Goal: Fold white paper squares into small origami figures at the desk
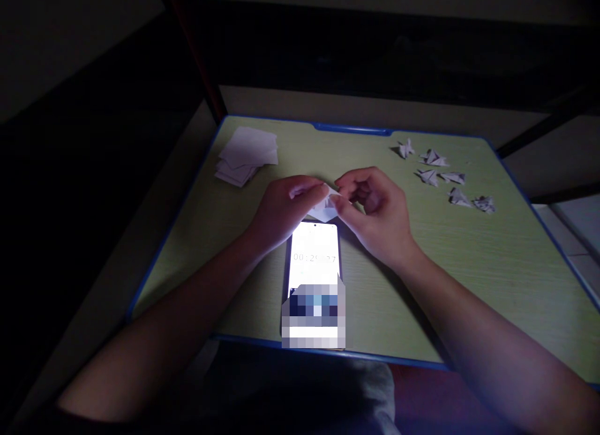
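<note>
Between my two hands is a small piece of folded white paper [324,211], held just beyond the top end of a lit phone [313,241]. My left hand [285,204] pinches the paper's left side with thumb and fingers. From the right, my right hand [377,207] grips the paper's other side between thumb and forefinger, its remaining fingers curled. Parts of the paper are hidden behind the fingertips. The phone lies face up on the table, showing timer digits, with its lower part blurred out.
A stack of white paper sheets [248,147] lies at the table's back left. Several folded paper figures [434,158] are grouped at the back right. The pale green table [210,235] has a blue rim, and the surroundings are dark.
</note>
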Demonstrator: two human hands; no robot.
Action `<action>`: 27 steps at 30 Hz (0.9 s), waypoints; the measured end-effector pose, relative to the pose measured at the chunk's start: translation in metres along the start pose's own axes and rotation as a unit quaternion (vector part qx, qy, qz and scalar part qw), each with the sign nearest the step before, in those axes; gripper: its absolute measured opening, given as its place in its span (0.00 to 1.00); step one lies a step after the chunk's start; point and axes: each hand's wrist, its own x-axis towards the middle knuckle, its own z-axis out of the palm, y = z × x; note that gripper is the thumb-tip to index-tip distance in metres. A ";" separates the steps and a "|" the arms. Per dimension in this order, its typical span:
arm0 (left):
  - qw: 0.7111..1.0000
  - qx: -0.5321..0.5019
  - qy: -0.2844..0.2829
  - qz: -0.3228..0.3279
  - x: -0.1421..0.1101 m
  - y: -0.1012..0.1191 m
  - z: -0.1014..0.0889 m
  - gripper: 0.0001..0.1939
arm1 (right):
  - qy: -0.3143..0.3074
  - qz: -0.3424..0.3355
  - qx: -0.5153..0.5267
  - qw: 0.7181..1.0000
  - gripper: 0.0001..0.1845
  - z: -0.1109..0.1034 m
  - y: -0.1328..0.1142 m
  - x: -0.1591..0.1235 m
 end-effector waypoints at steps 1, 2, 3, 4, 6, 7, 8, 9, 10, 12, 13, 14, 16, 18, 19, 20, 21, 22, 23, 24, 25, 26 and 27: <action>1.000 -0.009 -0.007 -0.003 0.000 -0.001 0.000 0.10 | -0.003 0.005 0.015 1.000 0.10 0.001 0.001 0.000; 1.000 -0.022 -0.007 -0.003 0.001 -0.002 0.000 0.10 | -0.005 0.009 0.027 1.000 0.09 0.001 0.001 0.001; 0.999 -0.036 -0.003 -0.002 0.002 -0.003 0.000 0.09 | -0.005 0.010 0.034 0.999 0.09 0.001 0.002 0.001; 0.999 -0.047 0.007 -0.002 0.002 -0.005 0.001 0.09 | -0.003 0.007 0.035 0.999 0.10 0.001 0.002 0.001; 0.998 -0.056 0.034 -0.007 0.003 -0.006 0.001 0.07 | -0.001 -0.010 0.014 1.000 0.11 -0.001 0.001 0.001; 0.997 -0.057 0.044 -0.011 0.003 -0.006 0.001 0.07 | -0.003 -0.027 -0.010 1.000 0.11 -0.003 0.001 0.001; 0.997 -0.057 0.052 -0.016 0.003 -0.005 0.001 0.07 | -0.009 -0.050 -0.042 0.998 0.11 -0.004 0.000 0.001; 0.997 -0.058 0.056 -0.022 0.003 -0.005 0.001 0.07 | -0.018 -0.077 -0.078 0.994 0.12 -0.006 -0.001 0.001; 0.996 -0.059 0.060 -0.026 0.003 -0.004 0.001 0.07 | -0.029 -0.105 -0.116 0.987 0.12 -0.008 -0.002 0.001; 0.996 -0.057 0.063 -0.030 0.002 -0.002 0.001 0.07 | -0.047 -0.151 -0.176 0.972 0.11 -0.011 -0.003 0.002; 0.996 -0.055 0.063 -0.029 0.002 -0.002 0.001 0.07 | -0.052 -0.164 -0.195 0.966 0.10 -0.012 -0.003 0.002; 0.996 -0.053 0.061 -0.024 0.002 -0.002 0.001 0.07 | -0.055 -0.172 -0.206 0.962 0.09 -0.013 -0.002 0.002; 0.997 -0.053 0.057 -0.010 0.002 -0.003 0.001 0.06 | -0.054 -0.177 -0.216 0.959 0.08 -0.013 -0.001 0.002; 0.997 -0.050 0.060 -0.004 0.002 -0.004 0.000 0.07 | -0.048 -0.177 -0.220 0.958 0.08 -0.014 0.000 0.002; 0.997 -0.047 0.062 -0.005 0.002 -0.005 0.000 0.08 | -0.044 -0.175 -0.221 0.958 0.08 -0.013 0.000 0.002; 0.997 -0.045 0.063 -0.008 0.002 -0.005 0.000 0.09 | -0.040 -0.171 -0.222 0.959 0.07 -0.013 0.000 0.002; 0.997 -0.044 0.063 -0.009 0.002 -0.005 0.000 0.10 | -0.036 -0.167 -0.220 0.960 0.07 -0.013 0.000 0.002; 0.997 -0.044 0.062 -0.009 0.001 -0.005 0.000 0.11 | -0.031 -0.164 -0.217 0.962 0.07 -0.013 -0.001 0.002; 0.997 -0.043 0.061 -0.006 0.001 -0.005 0.000 0.12 | -0.026 -0.162 -0.213 0.963 0.06 -0.013 -0.001 0.002; 0.997 -0.041 0.060 -0.005 0.001 -0.005 0.001 0.13 | -0.021 -0.164 -0.210 0.964 0.06 -0.013 -0.001 0.002; 0.998 -0.035 0.059 -0.003 0.001 -0.005 0.001 0.13 | -0.016 -0.168 -0.208 0.963 0.05 -0.013 -0.001 0.002; 0.998 -0.026 0.060 -0.001 0.001 -0.006 0.002 0.13 | -0.012 -0.174 -0.208 0.962 0.05 -0.013 -0.001 0.002; 0.998 -0.016 0.061 0.003 0.001 -0.006 0.002 0.13 | -0.008 -0.180 -0.211 0.961 0.04 -0.013 -0.001 0.002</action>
